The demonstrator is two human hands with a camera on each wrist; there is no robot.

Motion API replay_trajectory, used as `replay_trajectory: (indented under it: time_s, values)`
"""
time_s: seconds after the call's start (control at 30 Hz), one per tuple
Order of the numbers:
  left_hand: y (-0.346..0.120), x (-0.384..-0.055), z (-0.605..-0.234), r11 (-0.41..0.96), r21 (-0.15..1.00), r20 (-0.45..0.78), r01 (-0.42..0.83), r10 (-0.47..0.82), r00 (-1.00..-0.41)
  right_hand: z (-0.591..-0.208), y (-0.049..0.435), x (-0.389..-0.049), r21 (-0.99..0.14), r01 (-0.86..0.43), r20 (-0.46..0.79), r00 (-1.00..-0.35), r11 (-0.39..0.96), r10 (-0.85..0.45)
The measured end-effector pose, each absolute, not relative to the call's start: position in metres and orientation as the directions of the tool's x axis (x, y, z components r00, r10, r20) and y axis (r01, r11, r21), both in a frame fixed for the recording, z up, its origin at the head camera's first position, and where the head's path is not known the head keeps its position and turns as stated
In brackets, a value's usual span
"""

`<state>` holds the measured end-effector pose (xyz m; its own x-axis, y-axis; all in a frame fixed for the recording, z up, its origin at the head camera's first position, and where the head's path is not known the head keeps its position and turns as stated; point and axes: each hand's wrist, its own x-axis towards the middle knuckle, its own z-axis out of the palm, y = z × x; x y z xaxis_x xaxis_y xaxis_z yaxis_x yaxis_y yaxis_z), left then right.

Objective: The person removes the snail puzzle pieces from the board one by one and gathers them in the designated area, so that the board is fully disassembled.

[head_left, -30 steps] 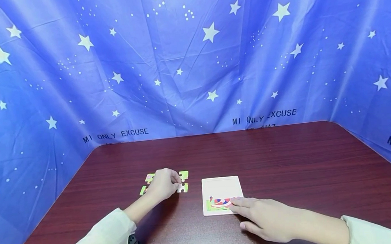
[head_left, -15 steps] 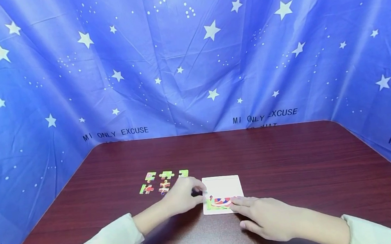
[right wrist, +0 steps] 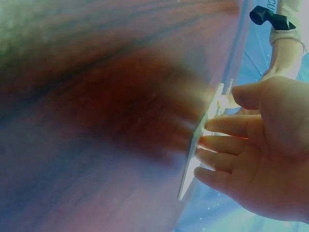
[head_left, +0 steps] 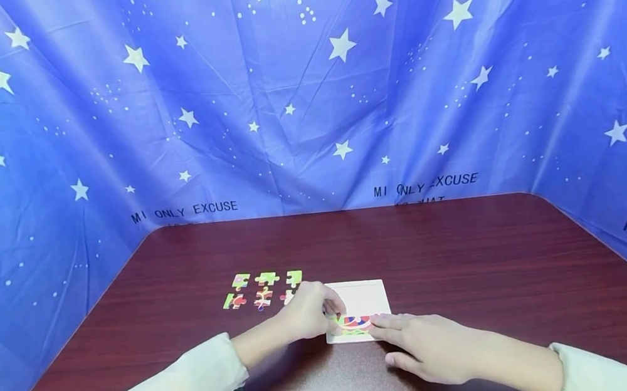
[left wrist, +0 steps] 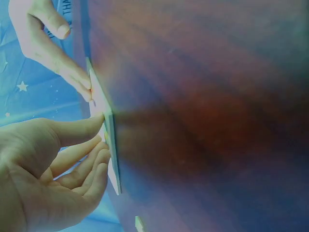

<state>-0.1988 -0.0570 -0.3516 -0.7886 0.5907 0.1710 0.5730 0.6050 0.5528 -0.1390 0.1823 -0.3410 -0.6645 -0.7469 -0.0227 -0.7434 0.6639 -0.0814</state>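
A square white puzzle board (head_left: 357, 295) lies flat near the middle of the table, its bottom row filled with colourful jigsaw pieces (head_left: 355, 323). My left hand (head_left: 305, 309) reaches over the board's left side, thumb and bent fingertips at the row's left end. In the left wrist view, the thumb (left wrist: 82, 130) meets the board's edge and the fingers (left wrist: 99, 169) bend loosely, apart from it. No loose piece shows in that hand. My right hand (head_left: 435, 344) lies with extended fingers touching the row's right end; in the right wrist view the fingertips rest on the board (right wrist: 189, 179).
Several loose jigsaw pieces (head_left: 267, 279) lie in two rows left of the board, one partly hidden by my left hand. A brown wooden table (head_left: 466, 250) extends around them. A blue star-patterned curtain (head_left: 304, 95) hangs behind and along both sides.
My left hand has moved right, from the loose pieces to the board's left side, uncovering most of those pieces. My right hand has stayed on the board.
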Motion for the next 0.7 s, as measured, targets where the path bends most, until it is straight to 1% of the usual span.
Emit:
replay_trajectory:
  time_s: [0.13,0.23,0.33,0.5,0.7]
  values:
    - [-0.054,-0.203,-0.35,0.628,0.581,0.13,0.518,0.556,-0.821,-0.334,0.182,-0.141,-0.102,-0.735,-0.058,-0.668,0.67,-0.742]
    - [-0.054,-0.204,-0.349,0.64,0.579,0.121,0.505,0.546,-0.829,-0.33,0.18,-0.143,-0.095,-0.745,-0.067,-0.657,0.66,-0.751]
    - [-0.055,-0.205,-0.348,0.639,0.57,0.133,0.517,0.549,-0.825,-0.326,0.175,-0.148,-0.095,-0.766,-0.064,-0.632,0.635,-0.772]
    - [-0.054,-0.205,-0.346,0.628,0.572,0.134,0.528,0.563,-0.815,-0.329,0.171,-0.155,-0.132,-0.811,-0.049,-0.569,0.57,-0.821]
    - [-0.054,-0.207,-0.344,0.641,0.588,0.08,0.493,0.56,-0.824,-0.341,0.174,-0.157,-0.136,-0.877,0.013,-0.466,0.46,-0.885]
